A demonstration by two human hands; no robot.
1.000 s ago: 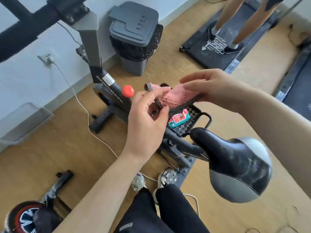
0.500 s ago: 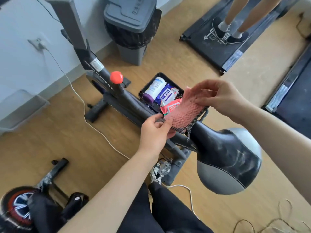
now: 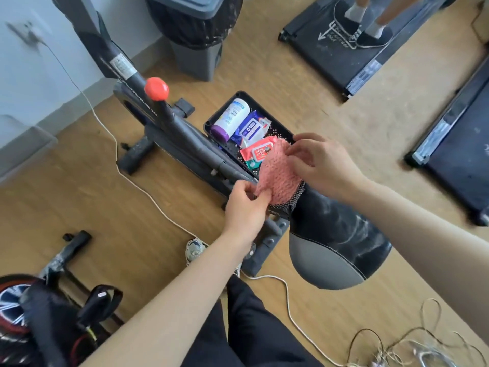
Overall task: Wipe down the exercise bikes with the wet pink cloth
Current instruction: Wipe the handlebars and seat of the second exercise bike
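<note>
The pink cloth [image 3: 277, 173] is held just over the nose of the exercise bike [image 3: 185, 139] saddle [image 3: 338, 234]. Its lower corner is pinched by the left grip [image 3: 246, 205] and its upper edge by the right grip [image 3: 325, 165]. The saddle tip and a corner of the black basket [image 3: 239, 94] are hidden behind it. Open wooden floor [image 3: 105, 207] is seen left of the frame.

White arrow sign [image 3: 323, 35] beside blurred white lettering on the treadmill belt [image 3: 341, 60], unreadable, pale printed sticker [image 3: 122, 67] on the exercise bike [image 3: 185, 139] frame, illegible, blue print on the wipes canister [image 3: 232, 116], possibly a brand name, labels on the blue wipe pack [image 3: 251, 129] and red wipe pack [image 3: 260, 150], too small
</note>
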